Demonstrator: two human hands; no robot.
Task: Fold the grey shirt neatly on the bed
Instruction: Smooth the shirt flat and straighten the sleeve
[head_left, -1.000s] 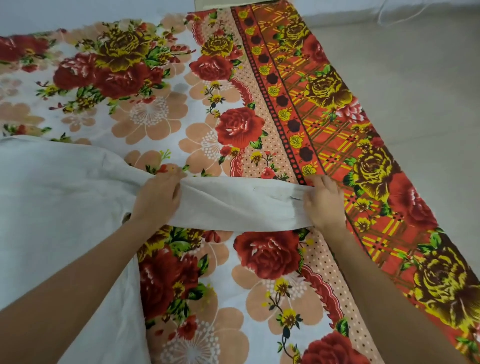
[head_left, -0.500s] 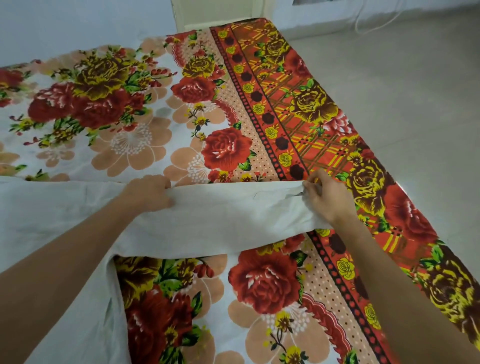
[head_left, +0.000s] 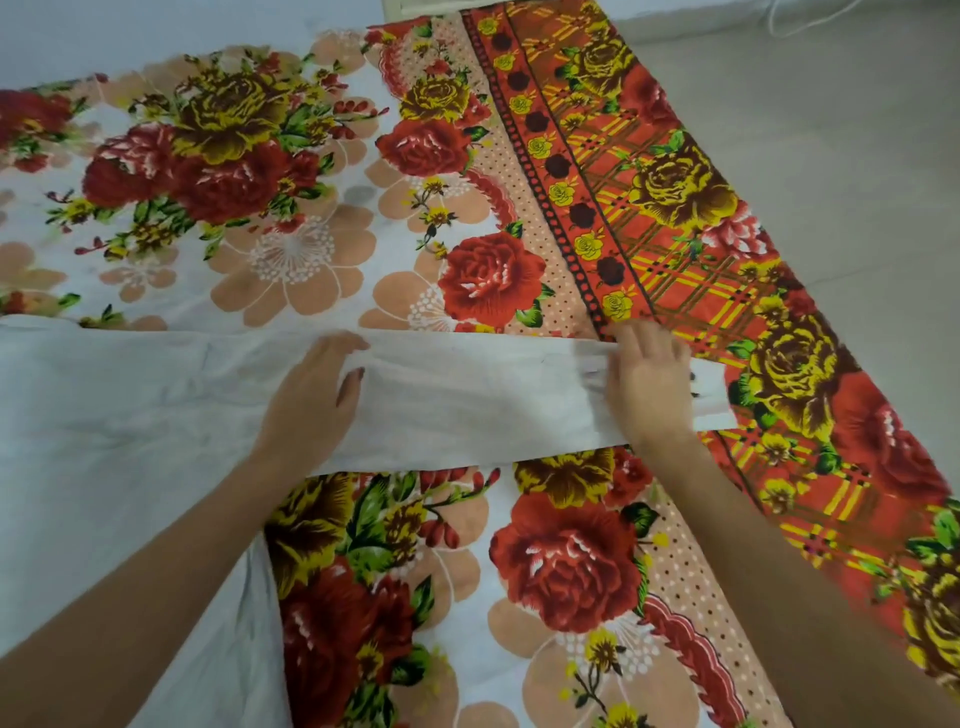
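The grey shirt is lying spread on the bed, its body filling the left side of the view and running down beside the person's left forearm toward the near edge. One sleeve is stretching out flat to the right across the flowered sheet, and its cuff is resting on the red checked border that runs along the bed's right side. The left hand is lying palm down where the sleeve meets the body of the shirt, its fingers reaching the sleeve's far edge and its thumb standing apart; its grip is wide and is closing on nothing, only pressing the cloth. The right hand is lying palm down on the sleeve just short of the cuff, its fingers spread and pointing away from the person; its grip too is wide, pressing flat and pinching nothing. The stretch of sleeve between the two hands is looking smooth, with faint creases near the right hand. Beyond the bed's right edge a pale floor is showing.
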